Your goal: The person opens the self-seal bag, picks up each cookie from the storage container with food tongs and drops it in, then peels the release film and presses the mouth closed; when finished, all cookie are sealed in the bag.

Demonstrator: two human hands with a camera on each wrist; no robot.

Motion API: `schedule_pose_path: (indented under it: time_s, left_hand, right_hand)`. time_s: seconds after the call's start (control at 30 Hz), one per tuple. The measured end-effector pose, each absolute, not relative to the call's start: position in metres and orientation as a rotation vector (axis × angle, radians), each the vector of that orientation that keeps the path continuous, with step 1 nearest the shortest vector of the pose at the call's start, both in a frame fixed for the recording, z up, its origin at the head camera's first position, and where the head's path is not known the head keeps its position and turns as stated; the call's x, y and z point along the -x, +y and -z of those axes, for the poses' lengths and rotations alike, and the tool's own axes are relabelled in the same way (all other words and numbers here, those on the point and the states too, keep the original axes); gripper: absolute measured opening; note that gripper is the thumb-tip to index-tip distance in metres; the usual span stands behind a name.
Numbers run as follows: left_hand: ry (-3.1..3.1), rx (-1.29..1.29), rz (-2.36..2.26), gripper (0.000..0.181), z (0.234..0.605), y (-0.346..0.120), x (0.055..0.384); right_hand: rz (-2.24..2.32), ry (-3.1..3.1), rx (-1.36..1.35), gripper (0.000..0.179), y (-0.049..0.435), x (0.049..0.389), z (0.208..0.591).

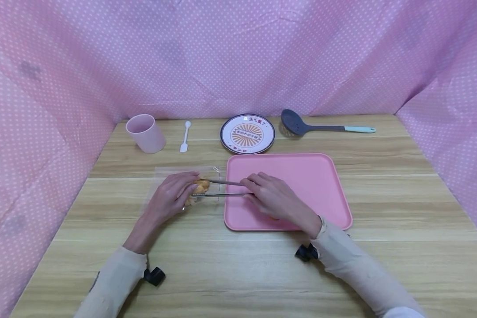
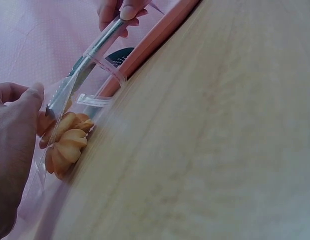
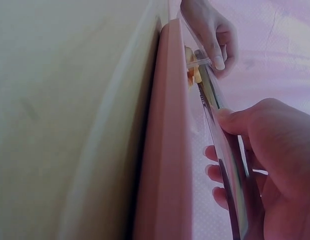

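Note:
My right hand (image 1: 272, 194) grips metal tongs (image 2: 102, 46) over the pink tray (image 1: 302, 165), with the thumb on one arm and fingers on the other. The tongs' tips reach left into the mouth of a clear plastic bag (image 2: 97, 101). Inside the bag lie several golden, ridged cookies (image 2: 68, 145), right at the tips. With thumb and fingers, my left hand (image 1: 171, 194) pinches the bag's upper side, partly covering the cookies in the head view. A small piece of cookie (image 1: 275, 217) shows on the tray, mostly hidden below my right hand.
A pink cup (image 1: 149, 137) stands at the back left, beside a small white spatula (image 1: 184, 138). Behind the tray lies a patterned plate (image 1: 247, 134). A dark slotted spoon (image 1: 296, 123) with a mint handle end lies at the back right. Pink dotted cloth borders the wooden table.

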State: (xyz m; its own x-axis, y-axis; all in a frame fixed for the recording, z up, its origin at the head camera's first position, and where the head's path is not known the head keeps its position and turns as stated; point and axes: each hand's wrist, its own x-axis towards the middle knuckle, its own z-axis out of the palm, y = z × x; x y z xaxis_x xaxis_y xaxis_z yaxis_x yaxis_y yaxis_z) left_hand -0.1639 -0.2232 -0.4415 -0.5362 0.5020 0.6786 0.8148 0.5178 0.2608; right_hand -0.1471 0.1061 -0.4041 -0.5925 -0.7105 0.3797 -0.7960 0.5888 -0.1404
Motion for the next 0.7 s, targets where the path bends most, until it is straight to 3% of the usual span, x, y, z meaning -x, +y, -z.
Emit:
schedule_pose_path:
  time_s: [0.23, 0.7]
  left_hand:
    - [-2.261, 1.051, 0.810, 0.024, 0.441, -0.224, 0.162]
    - [-2.284, 1.042, 0.825, 0.027, 0.440, -0.225, 0.161]
  right_hand:
    - [-0.424, -2.546, -1.239, 0.030, 0.096, 0.148, 0.404]
    - [-0.458, -2.575, -1.217, 0.032, 0.093, 0.146, 0.402]
